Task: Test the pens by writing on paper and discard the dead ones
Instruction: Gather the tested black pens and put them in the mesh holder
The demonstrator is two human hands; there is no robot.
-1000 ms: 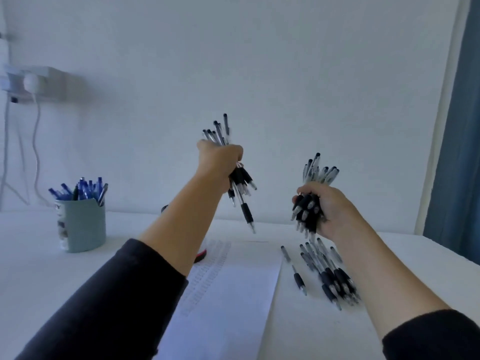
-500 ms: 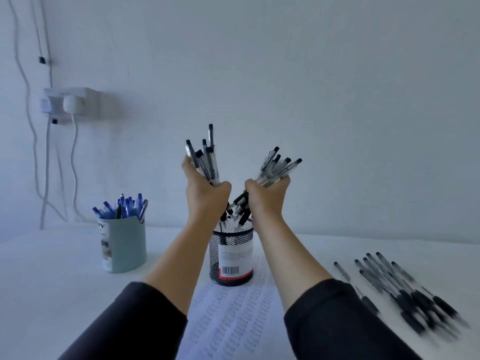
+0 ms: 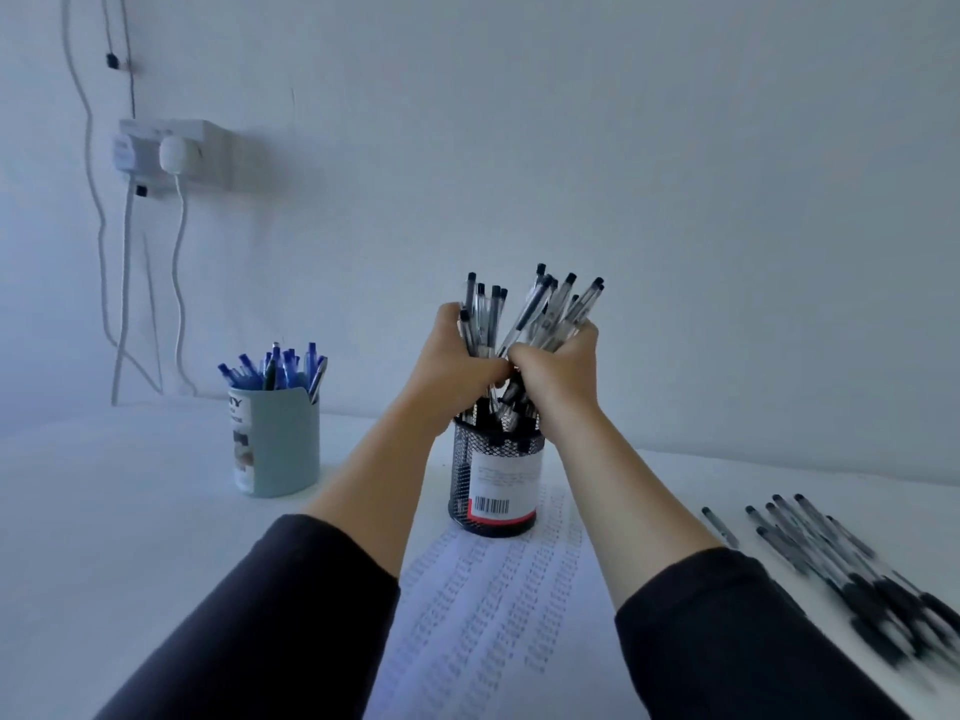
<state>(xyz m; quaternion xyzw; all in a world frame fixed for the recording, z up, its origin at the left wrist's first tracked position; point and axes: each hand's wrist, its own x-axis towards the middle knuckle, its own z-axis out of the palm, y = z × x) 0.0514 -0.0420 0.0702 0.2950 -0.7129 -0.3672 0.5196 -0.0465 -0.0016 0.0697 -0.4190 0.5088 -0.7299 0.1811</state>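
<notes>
Above the black mesh pen cup (image 3: 493, 478), the left hand (image 3: 457, 363) and the right hand (image 3: 558, 366) meet knuckle to knuckle, each with its fingers curled tight round a share of the bundle of black-capped pens (image 3: 530, 314). The pens' lower ends reach down into the mouth of the cup, while their caps fan out above the fists (the right-hand share leans further to the right). The cup stands on the far end of a sheet of paper (image 3: 488, 610) covered in rows of small marks, which lies on the white table (image 3: 114, 506). Right of the paper, more black pens (image 3: 826, 553) lie loose on the table, somewhat blurred. Left of the arms stands a pale green holder (image 3: 278, 444) full of blue pens (image 3: 275, 366).
</notes>
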